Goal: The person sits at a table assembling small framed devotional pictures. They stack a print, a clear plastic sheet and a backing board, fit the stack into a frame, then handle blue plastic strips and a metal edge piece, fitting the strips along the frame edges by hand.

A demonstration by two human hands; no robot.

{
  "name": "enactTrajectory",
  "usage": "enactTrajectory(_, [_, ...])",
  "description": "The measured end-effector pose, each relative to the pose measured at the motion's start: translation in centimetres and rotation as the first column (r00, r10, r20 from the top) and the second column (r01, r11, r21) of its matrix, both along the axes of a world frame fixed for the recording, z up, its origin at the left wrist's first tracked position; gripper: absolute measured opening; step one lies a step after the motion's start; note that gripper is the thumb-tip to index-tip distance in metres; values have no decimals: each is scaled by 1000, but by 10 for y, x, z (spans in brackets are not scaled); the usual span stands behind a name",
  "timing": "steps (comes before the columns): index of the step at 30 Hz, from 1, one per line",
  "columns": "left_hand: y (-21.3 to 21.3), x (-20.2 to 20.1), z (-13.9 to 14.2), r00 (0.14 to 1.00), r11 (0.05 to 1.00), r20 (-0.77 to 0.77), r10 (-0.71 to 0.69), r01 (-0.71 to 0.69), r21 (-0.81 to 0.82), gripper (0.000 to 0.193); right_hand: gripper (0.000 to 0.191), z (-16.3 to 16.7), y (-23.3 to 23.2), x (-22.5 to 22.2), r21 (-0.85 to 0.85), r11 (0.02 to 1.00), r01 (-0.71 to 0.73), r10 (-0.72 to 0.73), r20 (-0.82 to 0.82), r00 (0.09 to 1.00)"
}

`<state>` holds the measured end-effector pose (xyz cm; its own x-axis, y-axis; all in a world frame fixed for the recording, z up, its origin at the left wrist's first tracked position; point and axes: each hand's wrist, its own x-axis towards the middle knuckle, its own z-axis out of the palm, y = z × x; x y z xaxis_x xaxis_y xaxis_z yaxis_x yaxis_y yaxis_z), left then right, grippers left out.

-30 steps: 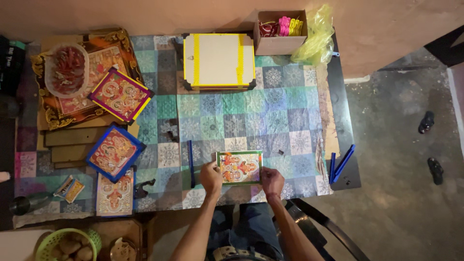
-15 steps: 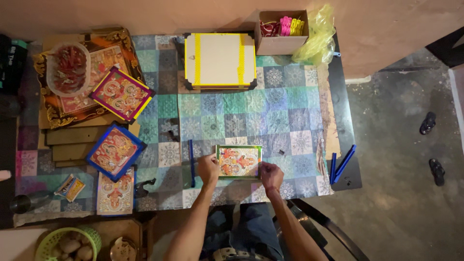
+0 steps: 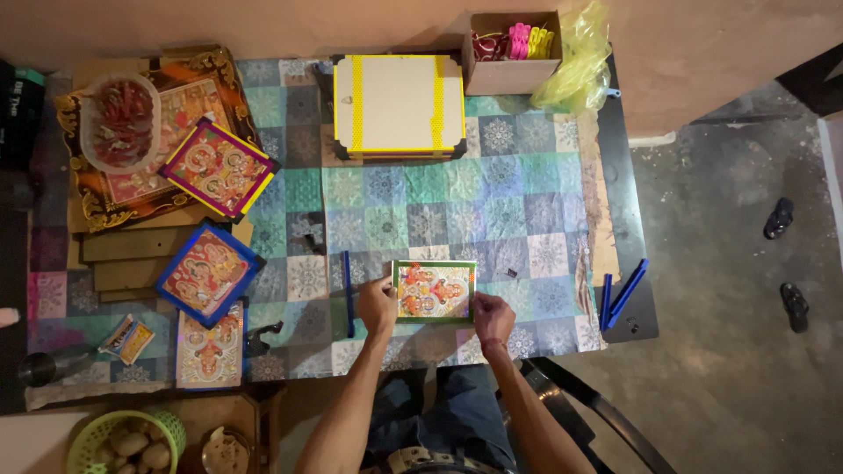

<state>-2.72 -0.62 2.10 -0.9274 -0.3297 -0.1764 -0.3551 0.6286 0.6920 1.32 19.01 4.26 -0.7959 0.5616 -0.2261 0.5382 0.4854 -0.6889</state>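
Two bare hands bracket a small rectangular picture with a green frame and a bright orange-red printed scene [image 3: 434, 290]: the left hand [image 3: 378, 305] has its grip closed on the frame's 9 o'clock edge, and the right hand [image 3: 493, 318] pinches the corner at about 4 o'clock. The picture lies flat on the patchwork-patterned blue and green cloth covering the surface [image 3: 492, 202], near its front edge, directly ahead of the person's lap.

To do this step well, I judge that both grips should press evenly on opposite sides so the frame stays square and does not slide on the cloth; fingers belong on the frame rim rather than on the printed face.

At 9 o'clock from the left hand, just beside it, lies a thin dark blue strip [image 3: 348, 294]. At 3 o'clock, well apart near the surface's edge, rest two more blue strips [image 3: 619, 294]. At 12 o'clock sits a white board with yellow tape bands [image 3: 399, 105], and beyond it, at 1 o'clock, a cardboard box holding pink and yellow clips [image 3: 514, 53]. At 9 to 10 o'clock lie a blue-framed picture [image 3: 208, 273] and a purple-framed picture [image 3: 218, 168].
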Motion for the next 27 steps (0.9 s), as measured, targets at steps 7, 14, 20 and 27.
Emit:
enactTrajectory(7, [2,-1,-2,998,1000,57,12,-13,21,28,24,-3,4,-3,-36,999,-10,10,-2,1000])
enactTrajectory(14, [-2,-4,0,995,985,-13,-100,97,-142,41,37,-1,17,0,-224,975,17,-6,51,999])
enactTrajectory(20, [14,-28,16,905,908,-109,-411,395,-142,46,36,0,16,49,-587,761,276,-230,153,961])
enactTrajectory(27, [72,-58,20,572,546,31,-820,796,-261,46,37,-4,-40,53,-893,-180,412,-227,445,866])
